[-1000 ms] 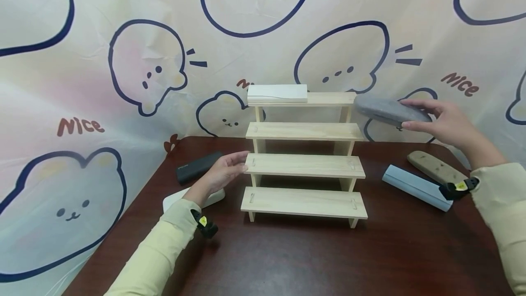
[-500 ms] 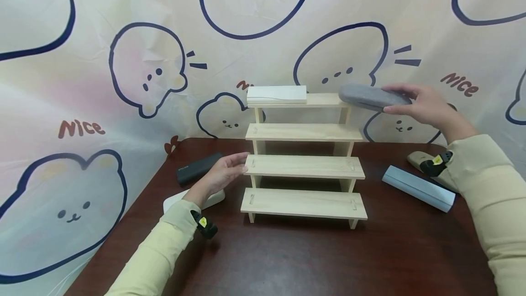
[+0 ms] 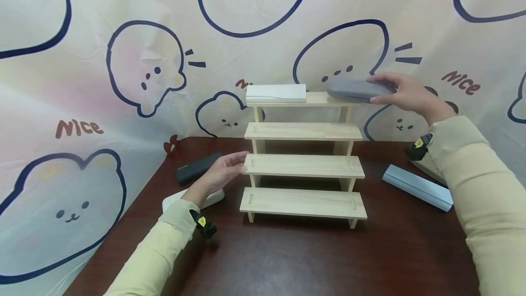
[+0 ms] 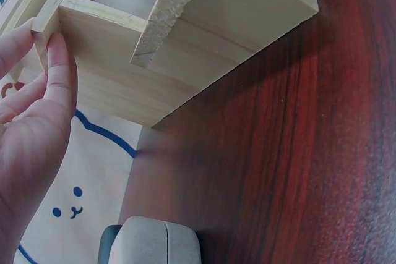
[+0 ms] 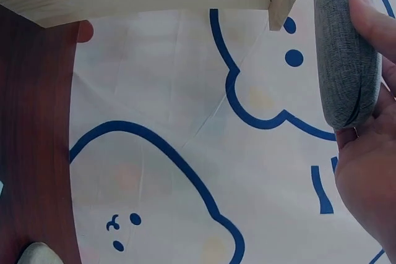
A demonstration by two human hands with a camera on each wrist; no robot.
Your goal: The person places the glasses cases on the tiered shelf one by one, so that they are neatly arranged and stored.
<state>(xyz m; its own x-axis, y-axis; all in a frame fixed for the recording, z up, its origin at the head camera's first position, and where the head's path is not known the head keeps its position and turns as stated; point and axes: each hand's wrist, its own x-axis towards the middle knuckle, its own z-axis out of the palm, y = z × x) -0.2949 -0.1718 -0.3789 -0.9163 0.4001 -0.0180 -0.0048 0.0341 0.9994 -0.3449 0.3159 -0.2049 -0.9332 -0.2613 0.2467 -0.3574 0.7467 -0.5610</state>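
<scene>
Case (image 3: 347, 88), grey and cloth-like, is in my right hand (image 3: 404, 92), thumb and fingers gripping its outer end. A second ago it hung off the wooden stand (image 3: 304, 166) at two o'clock; now it has come inward to one o'clock, over the right end of the top shelf (image 3: 317, 99). I judge that the carry across is almost done, with the case roughly level beside the white box (image 3: 276, 93) at eleven o'clock, a gap between them. Whether its underside touches the wood, I can't tell. My left hand (image 3: 222, 172), unmoved at nine o'clock, pinches the stand's second shelf from the bottom, likely steadying it. The blue case (image 3: 417, 187) lies towards four o'clock.
</scene>
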